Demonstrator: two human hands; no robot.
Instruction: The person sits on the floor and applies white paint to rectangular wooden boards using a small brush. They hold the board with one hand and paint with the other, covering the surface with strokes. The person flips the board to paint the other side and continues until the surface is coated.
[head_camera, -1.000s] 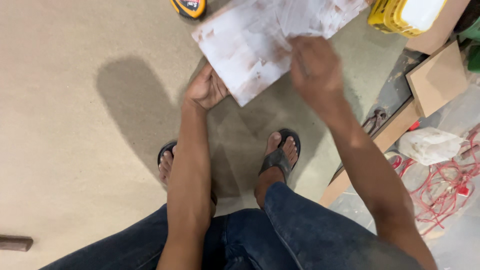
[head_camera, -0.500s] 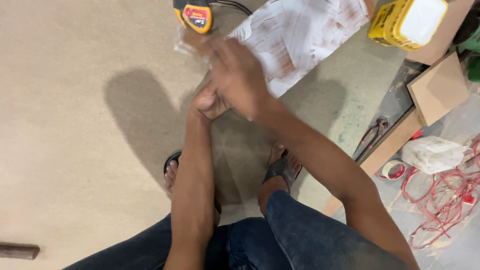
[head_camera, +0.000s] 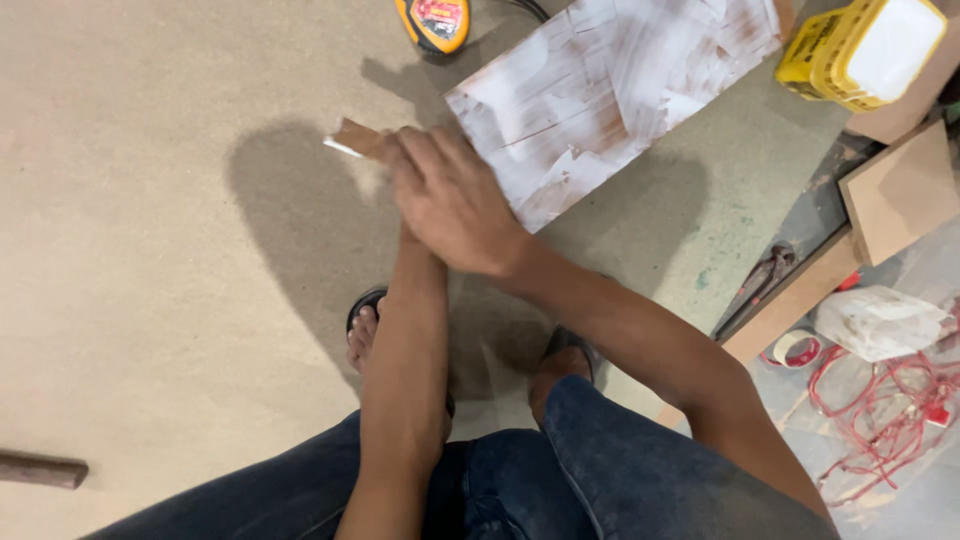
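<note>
With the right hand (head_camera: 455, 205) covering the left hand, whose grip is hidden, the small wood scrap (head_camera: 358, 138) may slip.

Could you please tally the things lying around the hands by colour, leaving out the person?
Yellow: 2, tape measure and tub
White-smeared: 1, board
Brown: 2, small strip under the right hand, stick
Red: 2, wire, tape roll
Total: 7

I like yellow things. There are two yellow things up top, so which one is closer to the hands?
The yellow-and-black tape measure at the top middle. It sits nearer the right hand than the yellow-and-white container in the far corner.
</note>
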